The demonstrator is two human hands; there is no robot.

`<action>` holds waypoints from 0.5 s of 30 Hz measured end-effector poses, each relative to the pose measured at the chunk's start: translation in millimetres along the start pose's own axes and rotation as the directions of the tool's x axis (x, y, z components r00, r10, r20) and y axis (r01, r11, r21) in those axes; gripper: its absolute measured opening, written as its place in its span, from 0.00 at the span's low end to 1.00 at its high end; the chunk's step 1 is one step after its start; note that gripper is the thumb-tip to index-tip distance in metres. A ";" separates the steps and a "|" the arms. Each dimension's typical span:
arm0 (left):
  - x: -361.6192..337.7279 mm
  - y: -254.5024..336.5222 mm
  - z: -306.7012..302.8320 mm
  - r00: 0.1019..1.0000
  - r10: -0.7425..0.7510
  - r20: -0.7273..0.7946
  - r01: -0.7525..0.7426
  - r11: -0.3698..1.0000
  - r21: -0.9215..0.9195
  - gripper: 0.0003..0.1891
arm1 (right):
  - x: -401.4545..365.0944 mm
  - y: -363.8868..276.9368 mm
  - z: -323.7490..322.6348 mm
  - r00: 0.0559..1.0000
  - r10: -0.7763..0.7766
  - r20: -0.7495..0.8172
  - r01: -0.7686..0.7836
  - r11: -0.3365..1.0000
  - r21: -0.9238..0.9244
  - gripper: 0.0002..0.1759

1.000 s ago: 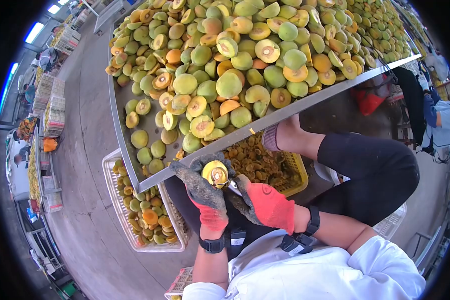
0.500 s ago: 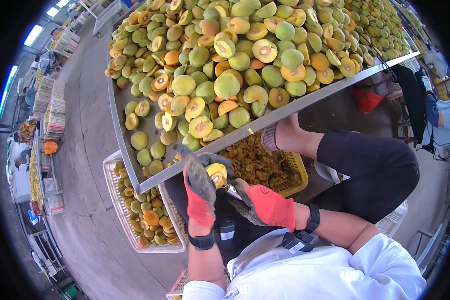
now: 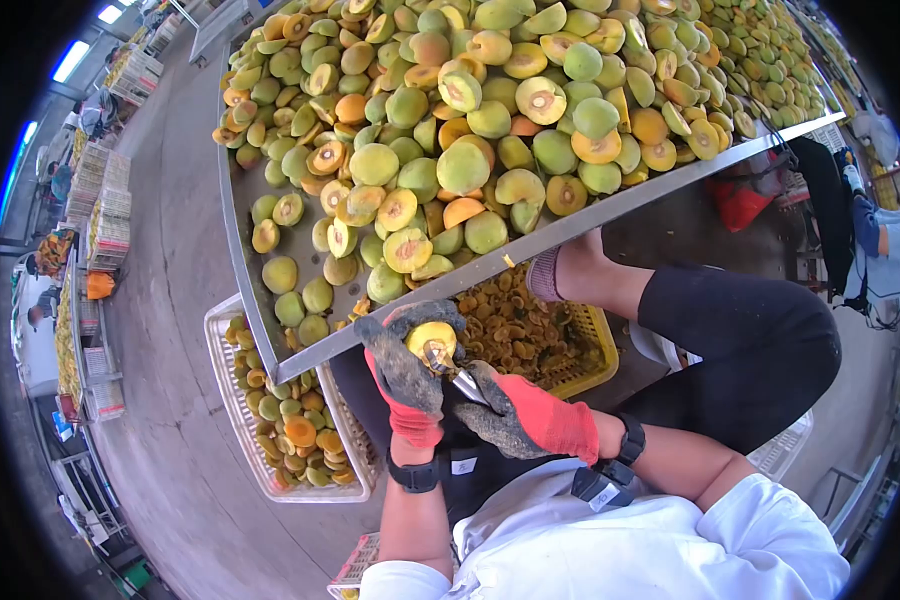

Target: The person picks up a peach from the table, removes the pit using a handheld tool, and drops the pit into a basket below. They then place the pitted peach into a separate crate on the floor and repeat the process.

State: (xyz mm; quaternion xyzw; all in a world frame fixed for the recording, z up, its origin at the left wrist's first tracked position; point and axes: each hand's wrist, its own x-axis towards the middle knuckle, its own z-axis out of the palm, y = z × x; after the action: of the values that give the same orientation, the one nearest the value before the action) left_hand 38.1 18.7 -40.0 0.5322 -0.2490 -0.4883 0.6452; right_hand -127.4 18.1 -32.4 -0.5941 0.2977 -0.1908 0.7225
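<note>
My left hand (image 3: 407, 370), in a red and dark grey coated glove, is closed around a peach half (image 3: 431, 343) with its cut yellow face turned up. My right hand (image 3: 515, 410), gloved alike, grips a metal pitting tool (image 3: 468, 384) whose handle is mostly hidden in the fingers. The tool's tip sits at the brownish middle of the cut face. Just beyond both hands is the metal-rimmed table (image 3: 400, 303), heaped with green and yellow peach halves (image 3: 463, 167), cut sides facing various ways.
Under the table edge stands a yellow crate (image 3: 602, 350) of brownish peach pieces. A white crate (image 3: 362, 455) with peach halves is on the floor at left. My bent leg (image 3: 740, 350) is at right. Stacked crates (image 3: 108, 215) and people are further off.
The tool's tip has moved from the near edge of the peach half into its middle. My left hand has turned slightly, showing more of the cut face.
</note>
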 end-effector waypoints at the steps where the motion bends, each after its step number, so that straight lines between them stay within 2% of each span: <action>1: 1.9 2.4 -3.3 0.995 -0.044 0.090 0.037 0.997 0.070 0.39 | -1.0 1.1 0.1 1.000 0.004 0.001 -0.004 1.000 -0.001 0.20; 2: 3.9 6.5 -4.6 0.995 -0.044 0.089 0.038 0.997 0.069 0.39 | -1.5 2.9 0.9 0.993 -0.118 -0.027 0.115 0.990 -0.087 0.21; 3: 6.7 12.9 -4.2 0.981 -0.164 0.102 0.153 0.982 0.109 0.39 | -1.7 5.5 2.0 0.969 -0.242 -0.044 0.231 0.957 -0.174 0.21; 4: 8.6 19.7 -3.2 0.953 -0.283 0.109 0.265 0.952 0.151 0.39 | -1.5 19.4 5.8 0.969 -0.242 -0.046 0.231 0.957 -0.174 0.21; 5: 9.7 25.9 -2.6 0.912 -0.395 0.110 0.370 0.909 0.193 0.40 | -0.1 41.9 11.2 0.974 -0.225 -0.026 0.222 0.971 -0.089 0.21; 6: 11.1 30.4 -2.2 0.894 -0.423 0.147 0.383 0.893 0.238 0.40 | 5.5 39.1 12.7 0.977 -0.212 -0.004 0.212 0.977 -0.005 0.22; 7: 11.4 34.9 -0.6 0.894 -0.425 0.146 0.384 0.891 0.240 0.40 | 3.5 35.7 11.4 0.977 -0.212 -0.005 0.212 0.977 -0.002 0.22; 9: 11.4 41.0 3.2 0.850 -0.499 0.170 0.446 0.852 0.275 0.40 | -3.2 22.2 6.5 0.996 -0.081 0.048 0.088 0.985 -0.150 0.20; 10: 11.8 40.7 3.5 0.839 -0.514 0.178 0.458 0.844 0.280 0.40 | -3.2 24.4 7.3 0.996 -0.081 0.046 0.087 0.985 -0.150 0.20; 12: 13.7 37.3 1.8 0.846 -0.502 0.179 0.452 0.853 0.260 0.40 | -0.1 27.2 8.5 0.996 -0.074 0.054 0.070 0.995 0.077 0.17; 13: 14.1 34.3 0.6 0.857 -0.483 0.178 0.439 0.867 0.237 0.40 | -1.2 24.4 7.5 0.996 -0.074 0.054 0.070 0.995 0.075 0.17; 15: 12.0 25.8 -2.7 0.893 -0.418 0.164 0.390 0.903 0.178 0.40 | -4.9 13.9 4.2 0.990 0.076 0.121 -0.096 0.981 0.171 0.14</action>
State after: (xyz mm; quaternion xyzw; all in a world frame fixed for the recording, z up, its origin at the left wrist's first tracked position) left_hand 54.6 8.0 -19.3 0.5650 -0.2294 -0.6438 0.4623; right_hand -129.4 27.4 -44.5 -0.5242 0.2636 -0.1508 0.7956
